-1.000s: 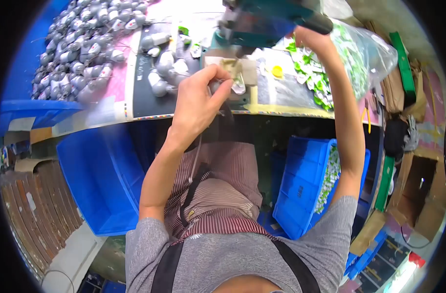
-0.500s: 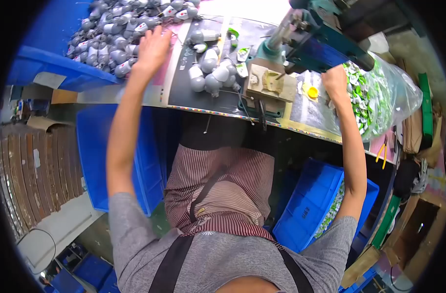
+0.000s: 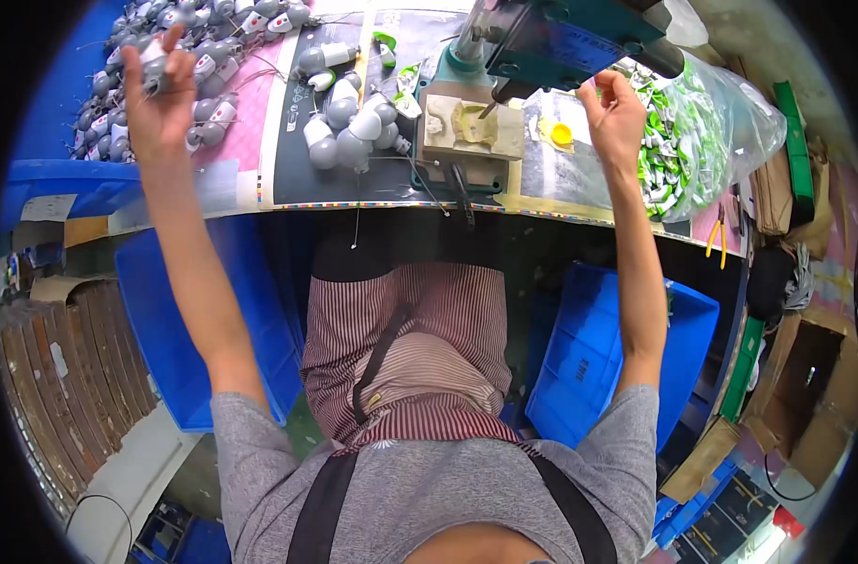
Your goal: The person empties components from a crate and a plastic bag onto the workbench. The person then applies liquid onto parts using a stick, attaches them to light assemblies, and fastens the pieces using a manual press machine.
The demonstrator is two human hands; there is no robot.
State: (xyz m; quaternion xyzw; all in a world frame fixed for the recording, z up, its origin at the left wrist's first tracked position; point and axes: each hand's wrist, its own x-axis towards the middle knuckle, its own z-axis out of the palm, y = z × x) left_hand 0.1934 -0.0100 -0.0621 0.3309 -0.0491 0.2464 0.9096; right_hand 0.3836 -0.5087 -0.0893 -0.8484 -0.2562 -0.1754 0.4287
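My left hand (image 3: 163,111) is over the heap of grey-and-white bulb-shaped parts (image 3: 224,70) at the upper left. Its fingers are spread, and a grey part shows between them, apparently lying behind. My right hand (image 3: 619,120) is beside the green-and-white small pieces (image 3: 669,150), thumb and fingers curled together; whatever is pinched there, if anything, is too small to make out. Between the hands stands a teal bench press (image 3: 565,42) above a tan block fixture (image 3: 473,127) with a shaped hollow. More grey-and-white bulb-shaped parts (image 3: 339,117) lie left of the fixture.
A round yellow piece (image 3: 561,134) lies right of the fixture. A clear plastic bag (image 3: 730,113) surrounds the green-and-white pieces. Yellow-handled pliers (image 3: 716,240) are at the table's right edge. Blue bins (image 3: 579,367) stand below the table on both sides.
My left hand has moved left over the heap and turned, its fingers now spread upward. My right hand has come slightly away from the green-and-white pieces, fingers curled. The whole view has shifted.
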